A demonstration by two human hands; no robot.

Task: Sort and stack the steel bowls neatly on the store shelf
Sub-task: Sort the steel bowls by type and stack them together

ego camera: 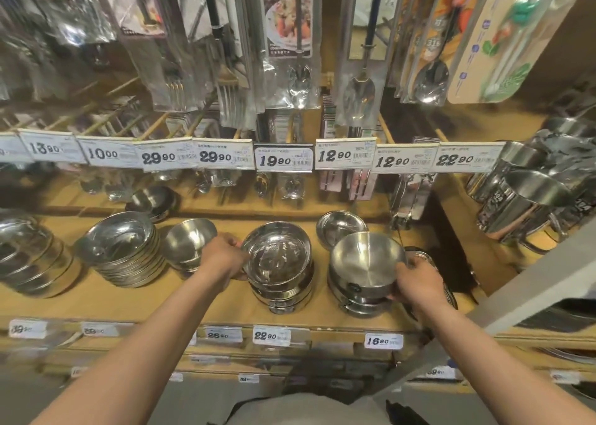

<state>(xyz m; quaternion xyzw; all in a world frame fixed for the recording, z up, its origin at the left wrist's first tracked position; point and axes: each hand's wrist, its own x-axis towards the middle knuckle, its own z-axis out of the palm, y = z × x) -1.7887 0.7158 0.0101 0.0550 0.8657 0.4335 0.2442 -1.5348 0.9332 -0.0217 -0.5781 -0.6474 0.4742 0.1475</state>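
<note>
My right grip [416,282] pinches the rim of the shiny round steel bowl [367,263] topping the right stack; my left grip [222,257] curls round the middle stack of steel bowls [279,266] on the tan wooden shelf [129,302]. If seated off-centre, that tilted top bowl could slide off — slick steel on steel.

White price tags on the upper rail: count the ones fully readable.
8 in a row along the upper rail, left to right: 13.90, 10.00, 29.90, 29.90, 19.90, 12.90, 12.90, 22.90. Another is cut off at the left edge.
</note>
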